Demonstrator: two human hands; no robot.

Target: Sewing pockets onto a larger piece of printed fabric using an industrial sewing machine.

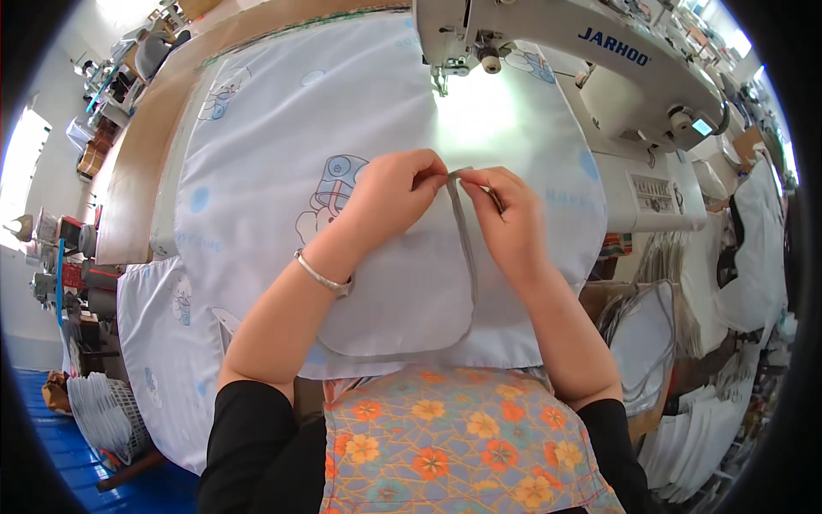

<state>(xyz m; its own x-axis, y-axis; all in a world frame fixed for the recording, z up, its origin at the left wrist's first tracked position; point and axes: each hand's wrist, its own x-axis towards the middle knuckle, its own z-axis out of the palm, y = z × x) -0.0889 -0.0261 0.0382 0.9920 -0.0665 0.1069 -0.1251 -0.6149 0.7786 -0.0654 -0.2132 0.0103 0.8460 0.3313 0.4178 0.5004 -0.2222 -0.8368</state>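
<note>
A white fabric piece (402, 317) with rounded corners and a grey binding strip (463, 231) along its edge lies in front of me. My left hand (396, 193) is closed, pinching the strip's upper end between thumb and fingers. Close beside it, my right hand (512, 214) pinches the same end. A small dark, thin object (496, 201) shows in the right hand's curled fingers; its kind I cannot make out. Beneath both hands spreads a large white cloth (257, 188) printed with cartoon figures and blue dots.
Beyond my hands stands a sewing machine (556, 38), its needle area (440, 77) brightly lit over the cloth. Bundled grey-edged white pieces (646, 343) sit at the right. A basket with white pieces (107, 411) stands at lower left. The cloth hangs over the table's left front.
</note>
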